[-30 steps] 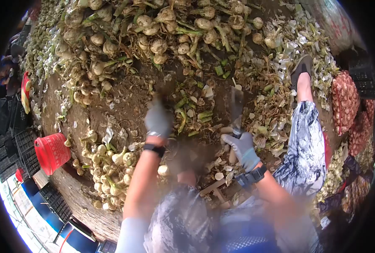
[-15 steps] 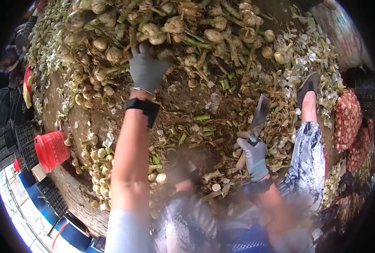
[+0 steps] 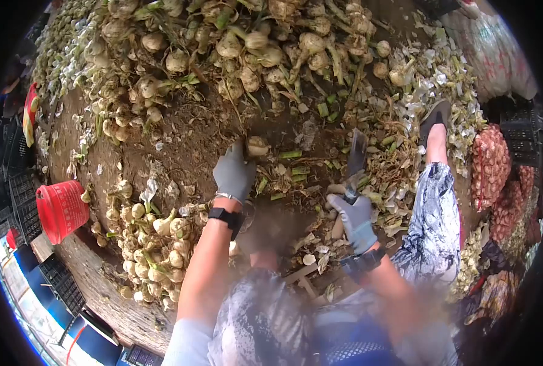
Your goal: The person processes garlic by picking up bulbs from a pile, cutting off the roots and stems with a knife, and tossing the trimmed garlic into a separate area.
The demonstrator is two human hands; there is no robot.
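My left hand (image 3: 233, 174), in a grey glove, is closed on a garlic bulb (image 3: 258, 146) just above the dirt floor, with most of the grip hidden behind the hand. My right hand (image 3: 356, 222), gloved too, grips a knife (image 3: 357, 152) by its handle, the wide dark blade pointing away from me. Under the blade lie cut green stem pieces (image 3: 299, 171) and dry leaf scraps. Beyond both hands spreads a big heap of garlic with stalks (image 3: 247, 52). Trimmed garlic bulbs (image 3: 155, 250) are piled left of my left forearm.
A red bucket (image 3: 63, 210) stands at the left, near black crates (image 3: 24, 204). On the right are a red mesh sack of garlic (image 3: 490, 168), a black crate (image 3: 520, 137) and a white sack (image 3: 494, 52). My outstretched leg (image 3: 436, 201) lies on the right.
My left hand has drawn back from the heap toward me, bringing a garlic bulb with it. My right hand keeps the knife, shifted slightly left in view.
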